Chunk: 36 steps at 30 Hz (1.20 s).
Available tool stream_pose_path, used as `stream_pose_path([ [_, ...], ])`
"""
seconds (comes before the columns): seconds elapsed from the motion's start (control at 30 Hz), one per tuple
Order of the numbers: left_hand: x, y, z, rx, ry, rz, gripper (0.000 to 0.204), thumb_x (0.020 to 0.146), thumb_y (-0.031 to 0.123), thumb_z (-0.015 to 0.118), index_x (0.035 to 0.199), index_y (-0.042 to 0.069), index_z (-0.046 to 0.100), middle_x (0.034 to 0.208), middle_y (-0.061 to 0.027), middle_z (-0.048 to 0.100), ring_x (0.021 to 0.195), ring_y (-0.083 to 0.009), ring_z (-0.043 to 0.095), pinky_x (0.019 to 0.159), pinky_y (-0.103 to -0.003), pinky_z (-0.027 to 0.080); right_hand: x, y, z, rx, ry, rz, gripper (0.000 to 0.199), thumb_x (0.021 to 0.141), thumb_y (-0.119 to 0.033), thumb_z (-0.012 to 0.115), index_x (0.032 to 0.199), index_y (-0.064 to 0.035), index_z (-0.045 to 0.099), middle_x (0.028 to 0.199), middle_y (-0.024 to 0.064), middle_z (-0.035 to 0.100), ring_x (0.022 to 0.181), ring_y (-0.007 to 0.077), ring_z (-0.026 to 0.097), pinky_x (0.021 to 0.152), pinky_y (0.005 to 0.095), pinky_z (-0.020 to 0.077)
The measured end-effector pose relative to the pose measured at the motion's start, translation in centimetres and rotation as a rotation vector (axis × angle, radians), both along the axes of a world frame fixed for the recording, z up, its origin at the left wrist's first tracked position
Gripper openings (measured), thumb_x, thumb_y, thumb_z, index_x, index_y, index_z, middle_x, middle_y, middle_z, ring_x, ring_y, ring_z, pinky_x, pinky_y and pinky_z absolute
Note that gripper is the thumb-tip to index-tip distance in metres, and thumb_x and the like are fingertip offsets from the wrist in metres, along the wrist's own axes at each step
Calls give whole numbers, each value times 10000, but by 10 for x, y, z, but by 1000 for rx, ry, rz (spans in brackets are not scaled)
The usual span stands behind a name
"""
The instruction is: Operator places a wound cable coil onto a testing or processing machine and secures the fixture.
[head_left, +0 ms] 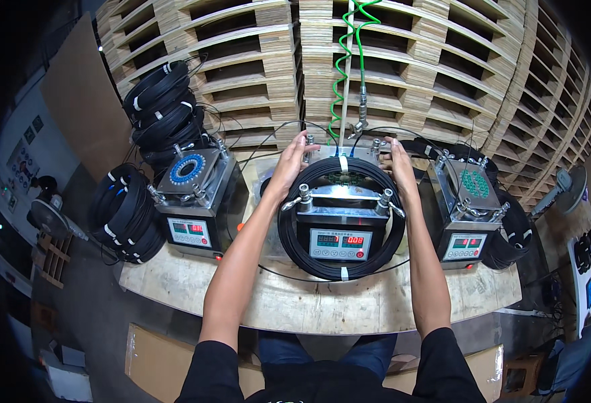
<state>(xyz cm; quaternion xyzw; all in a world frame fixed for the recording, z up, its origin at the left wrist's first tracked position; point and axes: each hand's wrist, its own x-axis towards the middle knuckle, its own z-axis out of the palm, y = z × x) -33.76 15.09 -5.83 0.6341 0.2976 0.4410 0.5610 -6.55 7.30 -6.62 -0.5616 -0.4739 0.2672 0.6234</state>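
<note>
Coil (287,232) is encircling a machine's (341,223) front; left hand (289,166) and right hand (401,169) are flanking it, fingers (299,141) parted, grip unclear.

My left hand (290,166) and right hand (399,169) flank two metal posts (376,145) — a black cable coil (288,225) and lit panel (340,245) sit between, nearer me — a green hose (362,60) beyond both hands.

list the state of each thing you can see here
middle display, lit
left display, lit
right display, lit
black cable coil, wound, tied with white bands
left coil stack, piled up, banded
green hose, hanging, partly spiralled
left hand, raised by the middle machine, grip unclear
right hand, raised opposite, grip unclear
</note>
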Motion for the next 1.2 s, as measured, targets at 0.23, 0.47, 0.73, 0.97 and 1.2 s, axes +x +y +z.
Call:
stream_pose_path([
  [0.23, -5, 17, -22, -20, -54, 167, 631, 1054, 514, 414, 1493, 62, 390, 1152, -109, 633, 741, -134, 618, 666, -251, 516, -7, -1, 5, -57, -136, 46, 553, 1075, -503, 355, 1355, -90, 594, 989, 61, 615, 950, 141, 538, 897, 296, 435],
  [0.47, 1, 14, -17, -17, -52, 139, 641, 1055, 470, 451, 1553, 88, 316, 1325, -108, 595, 862, -150, 608, 750, -273, 523, 4, 5, -4, -7, -52, 86, 575, 1067, -530, 355, 1358, -93, 588, 1121, 119, 622, 982, 161, 567, 859, 313, 473],
  [0.73, 1, 3, -3, 79, 49, 7, 629, 1060, 519, 400, 1561, 144, 333, 1159, -65, 699, 857, -100, 571, 724, -239, 477, 3, 5, -4, 17, -91, -3, 577, 1073, -484, 379, 1313, -10, 605, 1173, 141, 665, 911, 171, 613, 719, 295, 519],
  [0.97, -7, 10, -15, 47, 33, 182, 583, 1058, 486, 434, 1490, 94, 445, 1179, -96, 683, 807, -87, 606, 706, -241, 504, 0, 8, -3, -14, -213, 56, 571, 1077, -470, 380, 1345, -10, 587, 1210, 118, 656, 1045, 196, 596, 949, 319, 454],
  [1.2, 3, 6, -13, -3, -48, 159, 580, 1060, 447, 457, 1510, 84, 409, 1284, -89, 637, 826, -93, 589, 754, -257, 514, 7, 9, -8, 75, -172, 50, 561, 1084, -461, 354, 1406, -45, 546, 1366, 134, 591, 1251, 226, 551, 1004, 330, 449],
])
